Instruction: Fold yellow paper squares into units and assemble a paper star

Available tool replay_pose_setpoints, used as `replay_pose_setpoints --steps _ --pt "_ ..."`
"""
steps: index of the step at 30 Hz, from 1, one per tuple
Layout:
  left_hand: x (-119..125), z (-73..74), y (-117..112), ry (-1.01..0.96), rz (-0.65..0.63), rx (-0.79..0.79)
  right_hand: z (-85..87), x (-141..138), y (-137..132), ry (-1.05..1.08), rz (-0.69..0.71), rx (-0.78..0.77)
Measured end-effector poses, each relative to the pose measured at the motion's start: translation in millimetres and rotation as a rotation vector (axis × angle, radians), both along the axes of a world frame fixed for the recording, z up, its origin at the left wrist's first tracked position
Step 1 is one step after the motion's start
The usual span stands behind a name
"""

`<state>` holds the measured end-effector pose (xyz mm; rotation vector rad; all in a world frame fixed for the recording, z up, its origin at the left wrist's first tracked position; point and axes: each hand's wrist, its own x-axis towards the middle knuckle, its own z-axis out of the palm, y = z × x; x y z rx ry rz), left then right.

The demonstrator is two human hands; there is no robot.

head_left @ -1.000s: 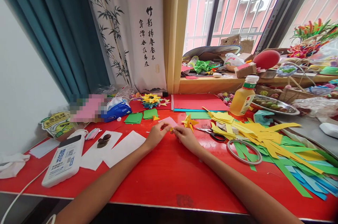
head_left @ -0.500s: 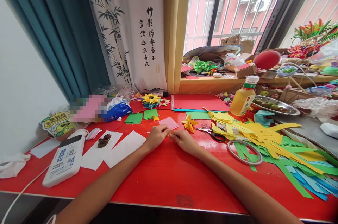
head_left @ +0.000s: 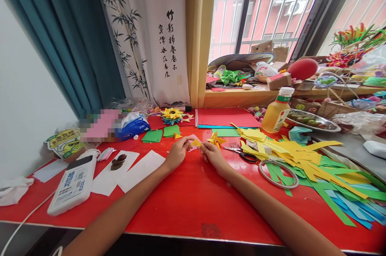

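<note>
A small folded piece of yellow paper [head_left: 196,143] is held up between my two hands over the red table. My left hand [head_left: 178,152] pinches its left side, and my right hand [head_left: 212,155] pinches its right corner. Behind it lies a pink paper square [head_left: 191,138], partly covered by my left hand. A yellow folded paper star [head_left: 216,139] sits just beyond my right hand. Near my left fingertips is another small yellow folded piece [head_left: 177,136], beside green paper squares [head_left: 171,131].
Scissors [head_left: 247,156], a tape roll [head_left: 279,174] and piles of yellow paper strips [head_left: 295,155] lie to the right, near a juice bottle [head_left: 276,110]. White paper sheets [head_left: 143,171] and a white power bank [head_left: 72,185] are on the left. Red paper sheets [head_left: 227,117] lie at the back.
My hands have moved slightly apart and up, and the yellow folded paper now shows between them. The pink square is more covered by my left hand.
</note>
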<state>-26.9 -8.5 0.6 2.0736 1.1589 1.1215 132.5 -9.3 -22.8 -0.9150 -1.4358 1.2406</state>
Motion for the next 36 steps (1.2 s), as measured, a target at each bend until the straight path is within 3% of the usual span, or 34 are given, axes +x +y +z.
replay_pose_setpoints --steps 4,7,9,18,21,26,29,33,36 --pt "-9 -6.6 8 0.226 0.11 0.143 5.4 16 5 0.307 -0.093 -0.131" --pt "-12 -11.4 10 0.429 0.1 0.266 7.7 24 7 0.503 -0.123 -0.14" --pt "-12 -13.8 10 0.527 0.075 0.268 8.0 24 7 0.592 -0.147 -0.138" --pt "-16 -8.6 10 0.712 0.104 0.203 13.2 18 -1 0.652 -0.113 -0.183" --pt "-16 -6.2 9 0.751 0.114 0.215 13.3 17 0 0.54 -0.109 -0.143" --pt "-13 -6.0 6 0.769 0.126 0.258 8.1 8 1 -0.048 0.057 -0.036" --pt "-12 -7.0 7 0.745 0.11 0.262 5.4 4 0 -0.282 0.04 0.066" --pt "-14 -9.3 12 0.706 0.1 0.223 3.6 5 0 -0.38 -0.098 0.149" --pt "-15 -11.1 14 0.706 0.101 0.179 2.4 8 3 -0.286 -0.134 0.034"
